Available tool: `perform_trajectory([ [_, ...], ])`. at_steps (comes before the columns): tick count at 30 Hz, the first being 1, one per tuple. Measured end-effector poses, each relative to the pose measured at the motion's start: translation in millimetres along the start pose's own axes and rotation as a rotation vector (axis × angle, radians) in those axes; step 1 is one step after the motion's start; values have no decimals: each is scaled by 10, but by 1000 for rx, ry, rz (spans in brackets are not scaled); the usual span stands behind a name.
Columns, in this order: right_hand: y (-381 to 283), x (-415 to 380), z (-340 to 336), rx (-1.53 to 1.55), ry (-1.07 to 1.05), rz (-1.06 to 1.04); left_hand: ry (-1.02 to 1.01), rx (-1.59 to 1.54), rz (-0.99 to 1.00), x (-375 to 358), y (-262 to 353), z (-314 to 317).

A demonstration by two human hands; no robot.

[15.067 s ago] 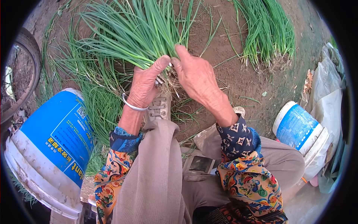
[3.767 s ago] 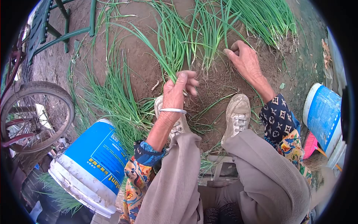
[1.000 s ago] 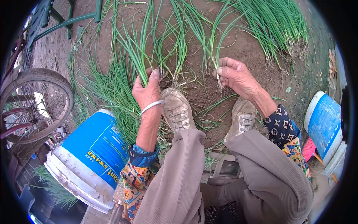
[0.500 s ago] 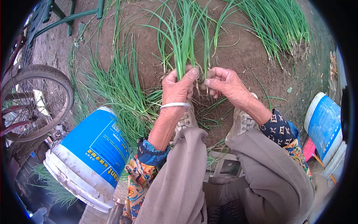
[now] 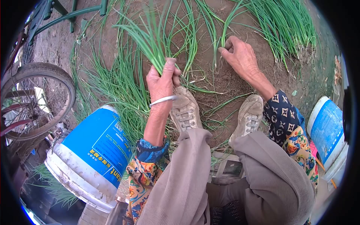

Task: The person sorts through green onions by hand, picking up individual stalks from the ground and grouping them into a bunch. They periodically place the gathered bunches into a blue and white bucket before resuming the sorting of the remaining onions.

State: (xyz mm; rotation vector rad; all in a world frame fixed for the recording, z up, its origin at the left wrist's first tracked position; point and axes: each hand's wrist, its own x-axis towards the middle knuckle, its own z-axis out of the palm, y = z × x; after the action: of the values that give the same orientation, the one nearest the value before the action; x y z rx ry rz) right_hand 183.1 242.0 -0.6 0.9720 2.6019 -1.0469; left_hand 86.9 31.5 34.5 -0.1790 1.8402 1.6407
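My left hand [image 5: 162,80], with a light bangle at the wrist, is closed around a small bunch of green onions [image 5: 152,45]. Their leaves fan up and to the left, and their root ends are mostly hidden by the fingers. My right hand [image 5: 242,56] is over the soil to the right, thumb and fingers pinched on the lower part of a single green onion [image 5: 225,28]. Between the hands, loose green onions [image 5: 192,33] lie on the ground. A larger pile of green onions [image 5: 127,82] spreads left of my left hand.
A thick bundle of green onions [image 5: 283,26] lies at the upper right, roots toward me. A blue and white bucket [image 5: 93,138] is at the left, beside a bicycle wheel [image 5: 67,88]. Another blue bucket [image 5: 326,127] stands right. Green chair legs [image 5: 67,18] show upper left.
My left hand has moved left with its bunch, which now tilts left. My right hand has moved up and right, away from the stalks by my left hand, to a single green onion.
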Motion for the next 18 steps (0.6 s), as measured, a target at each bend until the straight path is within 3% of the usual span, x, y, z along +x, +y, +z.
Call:
perform_trajectory([
  [1,25,1,-2,-21,69,2,3,57,-79,20,-48,-8],
  [4,54,2,-21,-31,218,-51,-18,515,260,111,-231,-3],
  [6,36,-27,-40,35,251,-147,-5,715,318,138,-278,42],
  [8,-131,-111,26,85,130,-224,-3,879,353,184,-317,73],
  [11,-258,-182,78,-139,-14,-178,-13,1049,346,242,-294,68],
  [14,-199,-162,48,-185,-117,-65,-72,534,82,198,-51,-77],
  [16,-167,-148,-37,-117,-154,36,-131,17,-245,175,130,-228],
  [18,-93,-146,-58,30,-120,7,-194,-284,-347,162,174,-334],
])
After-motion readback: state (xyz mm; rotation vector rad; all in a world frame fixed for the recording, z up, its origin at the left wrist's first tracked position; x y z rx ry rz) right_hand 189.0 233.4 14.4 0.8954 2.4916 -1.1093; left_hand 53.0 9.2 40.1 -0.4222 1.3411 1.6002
